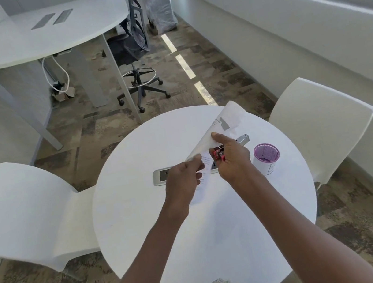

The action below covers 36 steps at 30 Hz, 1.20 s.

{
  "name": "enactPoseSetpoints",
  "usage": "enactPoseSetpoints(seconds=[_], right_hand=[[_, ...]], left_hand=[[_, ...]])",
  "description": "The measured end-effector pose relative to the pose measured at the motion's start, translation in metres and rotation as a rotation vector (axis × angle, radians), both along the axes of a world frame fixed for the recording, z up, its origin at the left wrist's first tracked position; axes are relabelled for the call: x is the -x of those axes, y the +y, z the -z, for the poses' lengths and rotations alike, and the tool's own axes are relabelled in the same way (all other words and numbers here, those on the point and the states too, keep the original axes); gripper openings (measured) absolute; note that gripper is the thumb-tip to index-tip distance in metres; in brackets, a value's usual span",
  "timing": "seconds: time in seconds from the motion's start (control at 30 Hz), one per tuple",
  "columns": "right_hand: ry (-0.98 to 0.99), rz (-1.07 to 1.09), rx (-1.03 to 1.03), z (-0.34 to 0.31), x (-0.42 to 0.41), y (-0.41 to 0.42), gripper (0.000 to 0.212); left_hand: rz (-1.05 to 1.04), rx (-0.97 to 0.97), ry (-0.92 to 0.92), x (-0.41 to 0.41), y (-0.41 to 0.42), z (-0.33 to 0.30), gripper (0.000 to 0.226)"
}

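White printed paper sheets (223, 122) are held above a round white table (142, 210). My left hand (183, 181) pinches the lower edge of the sheets. My right hand (231, 156) grips a red and silver stapler (218, 154) against the paper, with the index finger stretched up along a sheet. The stapler's silver end (242, 139) sticks out past the right hand. The upper part of the paper bends up and away towards the table's far edge.
A white cup with a purple mesh inside (266, 157) stands just right of my right hand. A grey power outlet plate (161, 176) is set into the table middle. White chairs stand left (20, 213) and right (320, 123). A desk and office chair (132, 46) are beyond.
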State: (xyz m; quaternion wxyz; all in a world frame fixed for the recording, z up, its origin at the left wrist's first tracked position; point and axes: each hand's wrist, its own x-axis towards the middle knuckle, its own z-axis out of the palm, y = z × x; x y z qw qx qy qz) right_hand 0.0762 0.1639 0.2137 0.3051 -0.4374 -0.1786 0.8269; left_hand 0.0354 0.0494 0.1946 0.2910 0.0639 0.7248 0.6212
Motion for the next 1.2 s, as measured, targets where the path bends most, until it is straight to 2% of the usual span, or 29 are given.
enactPoseSetpoints(seconds=[0.13,0.23,0.3,0.37,0.5,0.6,0.77,0.83,0.93,1.0,1.07,1.13,1.2], right_hand=[[0.007,0.001,0.012,-0.002,-0.002,-0.005,0.035],[0.003,-0.005,-0.002,-0.005,-0.003,-0.01,0.038],[-0.027,-0.021,-0.05,-0.007,-0.003,-0.013,0.033],[-0.044,-0.042,-0.105,-0.01,-0.003,-0.018,0.029],[-0.033,-0.07,-0.168,-0.016,-0.002,-0.024,0.022],[-0.017,-0.12,-0.214,-0.018,-0.003,-0.026,0.022],[0.011,-0.291,-0.295,-0.016,-0.01,-0.022,0.018],[0.017,-0.348,-0.298,-0.013,-0.013,-0.019,0.022],[-0.061,-0.393,-0.393,-0.008,-0.017,-0.018,0.025],[-0.206,-0.445,-0.611,-0.002,-0.02,-0.016,0.019],[-0.365,-0.486,-0.929,0.005,-0.022,-0.013,0.016],[-0.474,-0.444,-1.203,0.009,-0.023,-0.01,0.018],[-0.506,-0.359,-1.384,0.011,-0.025,-0.008,0.021]], left_hand=[[-0.082,0.149,0.579,-0.005,-0.006,0.001,0.013],[-0.062,0.141,0.879,-0.004,-0.004,0.0,0.031],[0.018,0.167,0.977,0.001,0.002,-0.003,0.044],[0.08,0.176,1.016,0.006,0.007,-0.008,0.048],[0.085,0.112,1.057,0.013,0.01,-0.015,0.027],[0.06,0.079,1.048,0.019,0.008,-0.018,0.015],[-0.059,0.111,0.997,0.03,0.006,-0.019,0.018],[-0.094,0.163,0.854,0.036,0.007,-0.019,0.024],[-0.079,0.179,0.502,0.045,0.005,-0.019,0.029],[-0.029,0.102,0.297,0.046,0.002,-0.019,0.023],[0.005,0.038,0.155,0.045,-0.001,-0.022,0.017],[0.025,-0.023,0.068,0.043,-0.003,-0.026,0.014],[0.056,-0.056,0.043,0.042,-0.003,-0.031,0.015]])
